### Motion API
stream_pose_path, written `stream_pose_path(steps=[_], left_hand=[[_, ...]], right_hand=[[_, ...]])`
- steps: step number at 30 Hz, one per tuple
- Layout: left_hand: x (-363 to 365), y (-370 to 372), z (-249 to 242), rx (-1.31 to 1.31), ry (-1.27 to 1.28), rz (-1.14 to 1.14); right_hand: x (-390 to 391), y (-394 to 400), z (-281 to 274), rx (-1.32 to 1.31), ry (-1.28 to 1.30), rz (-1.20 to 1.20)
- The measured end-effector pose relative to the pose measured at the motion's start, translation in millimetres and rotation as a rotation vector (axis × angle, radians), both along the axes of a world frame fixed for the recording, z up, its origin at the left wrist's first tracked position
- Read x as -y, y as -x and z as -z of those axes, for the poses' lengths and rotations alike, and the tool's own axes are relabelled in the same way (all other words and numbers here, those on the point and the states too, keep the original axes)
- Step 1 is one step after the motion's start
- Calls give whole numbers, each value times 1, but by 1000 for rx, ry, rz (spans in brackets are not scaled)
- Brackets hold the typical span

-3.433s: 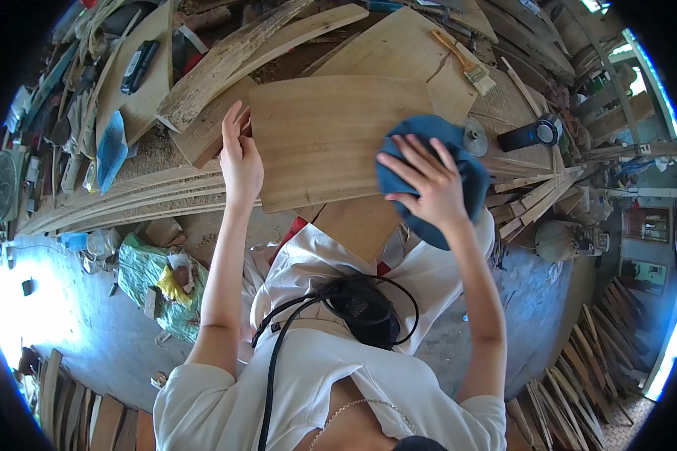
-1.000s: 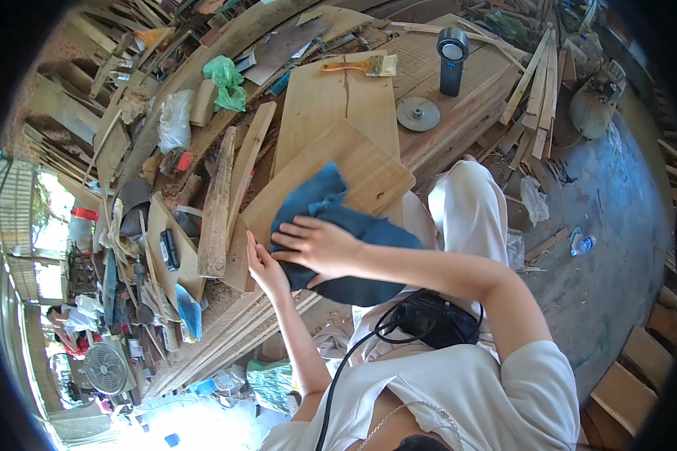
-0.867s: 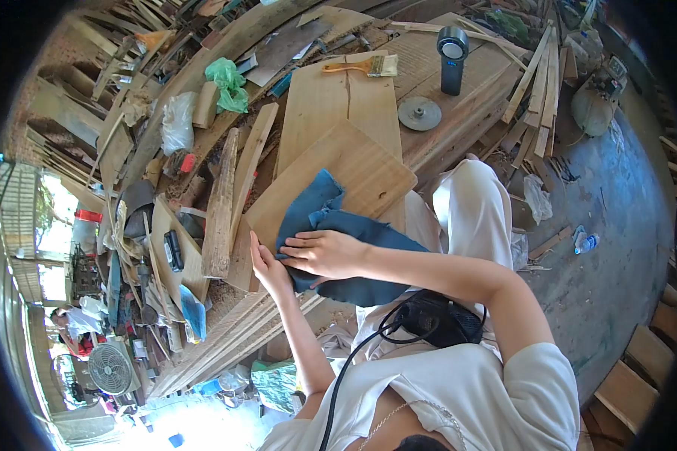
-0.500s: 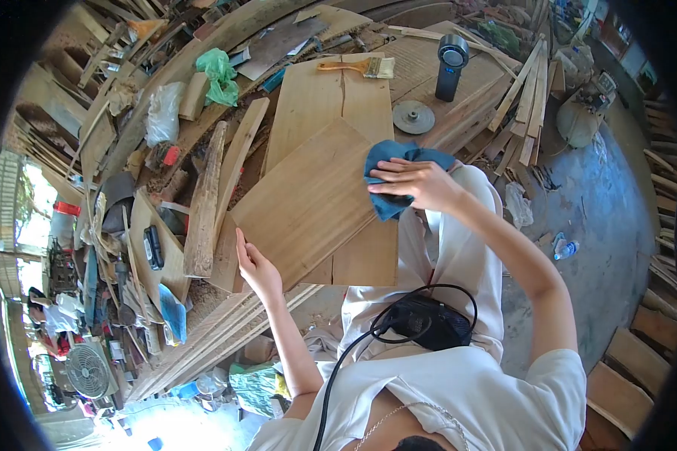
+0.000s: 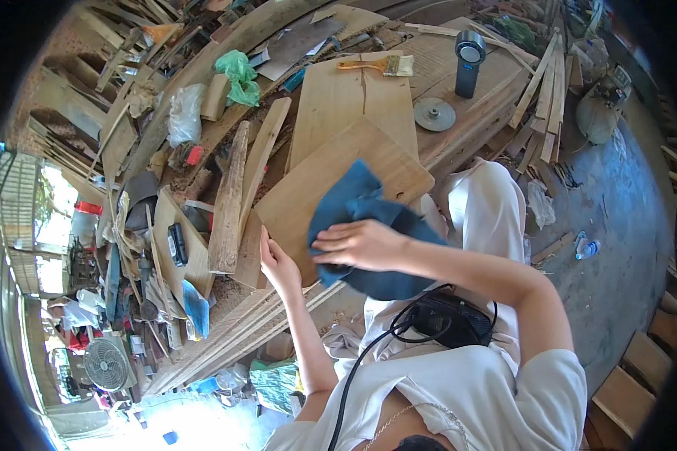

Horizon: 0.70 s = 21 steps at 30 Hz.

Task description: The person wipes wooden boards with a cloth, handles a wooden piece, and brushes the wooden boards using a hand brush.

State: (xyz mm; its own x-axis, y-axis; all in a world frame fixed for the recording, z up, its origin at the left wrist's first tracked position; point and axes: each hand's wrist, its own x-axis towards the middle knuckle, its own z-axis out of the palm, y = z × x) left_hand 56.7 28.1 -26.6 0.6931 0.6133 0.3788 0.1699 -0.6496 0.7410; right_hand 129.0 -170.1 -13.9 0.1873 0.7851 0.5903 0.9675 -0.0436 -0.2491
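Note:
A flat wooden board (image 5: 308, 184) lies at an angle across a larger plank. My left hand (image 5: 280, 269) grips its near left edge, fingers at the side and the part beneath hidden. My right hand (image 5: 361, 244) presses a dark blue cloth (image 5: 357, 188) onto the near part of the board, fingers bunched on the fabric. Part of the cloth hangs past the board's near edge, over my lap. Under the board, the larger plank (image 5: 327, 98) has a dark crack at its far end.
A paintbrush (image 5: 376, 65) lies on the far plank. Right of it are a metal disc (image 5: 435, 114) and an upright black handheld device (image 5: 468, 64). Offcuts (image 5: 229, 199), a green plastic bag (image 5: 238, 77) and a black case (image 5: 177, 244) sit to the left.
My right hand has moved the cloth left and toward me over the board, and the cloth has spread out. My left hand stays at the board's edge. The whole view has shifted slightly.

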Motion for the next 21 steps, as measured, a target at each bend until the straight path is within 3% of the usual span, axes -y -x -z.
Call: stream_pose_path(steps=[7, 11, 16, 21], left_hand=[[6, 0, -5, -24, 25, -16], [7, -1, -5, 18, 81, -3], [-3, 3, 3, 13, 99, 40], [-5, 2, 5, 39, 67, 52]], right_hand=[[117, -64, -14, -137, 150, 242], [70, -32, 5, -29, 26, 265], [-29, 30, 4, 3, 13, 35], [-18, 18, 8, -125, -52, -38]])
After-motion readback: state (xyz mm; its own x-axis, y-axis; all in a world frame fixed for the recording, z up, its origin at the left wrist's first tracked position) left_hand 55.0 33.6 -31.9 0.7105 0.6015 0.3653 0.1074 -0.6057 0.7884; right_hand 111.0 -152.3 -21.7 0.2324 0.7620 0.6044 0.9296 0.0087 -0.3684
